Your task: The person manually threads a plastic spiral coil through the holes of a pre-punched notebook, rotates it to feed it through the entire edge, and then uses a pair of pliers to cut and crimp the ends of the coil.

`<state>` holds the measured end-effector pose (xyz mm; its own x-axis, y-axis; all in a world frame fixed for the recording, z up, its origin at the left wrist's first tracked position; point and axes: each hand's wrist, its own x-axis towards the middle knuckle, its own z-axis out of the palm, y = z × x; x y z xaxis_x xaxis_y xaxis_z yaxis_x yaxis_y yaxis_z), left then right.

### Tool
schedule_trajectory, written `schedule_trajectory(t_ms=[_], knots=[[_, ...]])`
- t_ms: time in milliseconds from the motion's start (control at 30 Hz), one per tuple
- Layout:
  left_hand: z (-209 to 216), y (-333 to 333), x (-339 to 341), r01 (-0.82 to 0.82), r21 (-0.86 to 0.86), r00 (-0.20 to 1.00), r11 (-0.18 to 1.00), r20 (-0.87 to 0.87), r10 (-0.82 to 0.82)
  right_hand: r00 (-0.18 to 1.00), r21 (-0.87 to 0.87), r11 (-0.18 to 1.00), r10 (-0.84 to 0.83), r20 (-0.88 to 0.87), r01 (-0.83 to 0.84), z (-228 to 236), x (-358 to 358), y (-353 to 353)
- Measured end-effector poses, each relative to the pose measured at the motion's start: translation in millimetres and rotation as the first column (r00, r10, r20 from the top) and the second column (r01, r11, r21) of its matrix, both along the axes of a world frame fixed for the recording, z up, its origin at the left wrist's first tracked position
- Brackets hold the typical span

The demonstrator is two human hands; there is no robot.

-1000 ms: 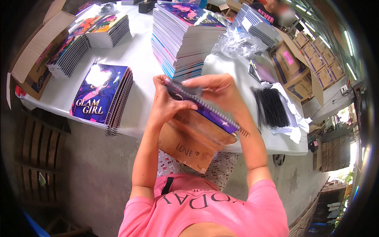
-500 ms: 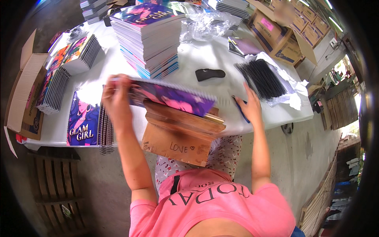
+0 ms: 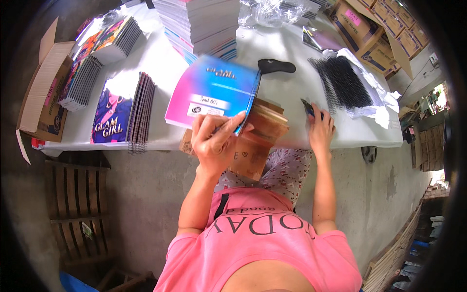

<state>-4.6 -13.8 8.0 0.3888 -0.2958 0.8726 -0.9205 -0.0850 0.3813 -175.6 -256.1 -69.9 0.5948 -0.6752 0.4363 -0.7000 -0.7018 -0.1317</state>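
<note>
My left hand [image 3: 216, 141] pinches a spiral notebook [image 3: 209, 90] by its lower edge and lifts it over the table. The notebook's pink-to-blue back cover faces up, with a white label, and its coil runs down the right side. Below it, partly hidden, a stepped brown wooden stand [image 3: 265, 129] rests at the table's near edge above my lap. At the right, my right hand [image 3: 319, 131] is closed around a pair of pliers [image 3: 307, 107], their dark tips pointing away from me and blue handles mostly under the fingers.
Black spiral coils [image 3: 343, 82] lie on white paper at the right, near a black flat object [image 3: 276, 66]. A tall stack of unbound books [image 3: 209, 24] stands at the far middle. Finished notebooks [image 3: 112, 114] and an open carton [image 3: 46, 87] are at the left.
My left hand has moved right and nearer, turning the notebook from tilted over the stand to back cover up. My right hand has gone from reaching over the pliers to gripping them.
</note>
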Motion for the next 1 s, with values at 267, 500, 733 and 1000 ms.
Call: schedule_trajectory(t_ms=[267,500,733,1000], knots=[[-5,-1,-1,-0.048,-0.059,0.999,0.997,0.006,0.049,0.724,0.195,0.755,0.470,0.505,-0.626,120,-6,133],[-8,-7,-9,-0.028,-0.057,0.999,0.998,-0.021,0.026,0.787,0.173,0.811,0.452,0.420,-0.558,104,10,163],[-9,-6,-13,-0.016,-0.084,0.997,0.996,-0.081,0.009,0.747,0.401,0.650,0.429,0.507,-0.646,99,12,166],[-10,-6,-18,0.019,-0.110,0.986,0.994,-0.165,-0.037,0.651,0.351,0.581,0.454,0.608,-0.734,91,19,168]])
